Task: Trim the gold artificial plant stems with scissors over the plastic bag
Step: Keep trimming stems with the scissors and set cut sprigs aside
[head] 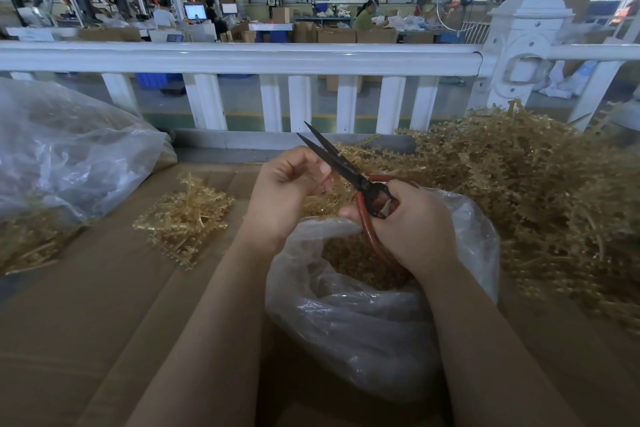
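My right hand (pixel 412 225) grips the red handles of black-bladed scissors (pixel 341 163), whose blades are slightly parted and point up and to the left. My left hand (pixel 289 189) is curled beside the blades and pinches a small gold stem piece, mostly hidden by its fingers. Both hands hover over an open clear plastic bag (pixel 363 315) that holds gold trimmings. A big heap of gold artificial plant stems (pixel 526 191) lies to the right. A small pile of gold stems (pixel 188 218) lies to the left.
The work surface is brown cardboard (pixel 104 305). A large clear bag (pixel 65 149) with gold stems inside sits at the left. A white railing (pixel 242 59) runs across behind the table. Beyond it, people work at benches with cartons.
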Tool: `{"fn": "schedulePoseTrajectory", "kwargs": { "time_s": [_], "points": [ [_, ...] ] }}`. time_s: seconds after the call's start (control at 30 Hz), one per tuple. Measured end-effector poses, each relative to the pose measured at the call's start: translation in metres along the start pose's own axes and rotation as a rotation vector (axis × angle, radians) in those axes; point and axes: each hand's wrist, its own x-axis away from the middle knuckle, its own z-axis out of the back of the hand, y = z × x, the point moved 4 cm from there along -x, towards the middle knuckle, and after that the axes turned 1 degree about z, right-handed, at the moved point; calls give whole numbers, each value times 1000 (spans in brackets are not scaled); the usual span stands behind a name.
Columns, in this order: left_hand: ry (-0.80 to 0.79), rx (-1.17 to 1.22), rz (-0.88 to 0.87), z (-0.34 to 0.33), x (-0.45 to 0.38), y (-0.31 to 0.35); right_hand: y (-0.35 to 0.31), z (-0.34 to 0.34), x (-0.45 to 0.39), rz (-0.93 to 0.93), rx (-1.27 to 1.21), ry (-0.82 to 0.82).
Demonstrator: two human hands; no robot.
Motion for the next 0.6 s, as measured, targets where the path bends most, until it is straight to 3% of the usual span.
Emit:
{"fn": "schedulePoseTrajectory", "kwargs": {
  "time_s": [0.13,0.37,0.6],
  "points": [
    [-11,213,113,-4,2,-1,2,-2,0,-61,-67,-27],
    [26,640,215,2,0,0,7,-2,-2,-245,-434,-22],
    [-76,700,283,-5,1,-1,5,-1,-4,-400,-715,-62]
  ]
}}
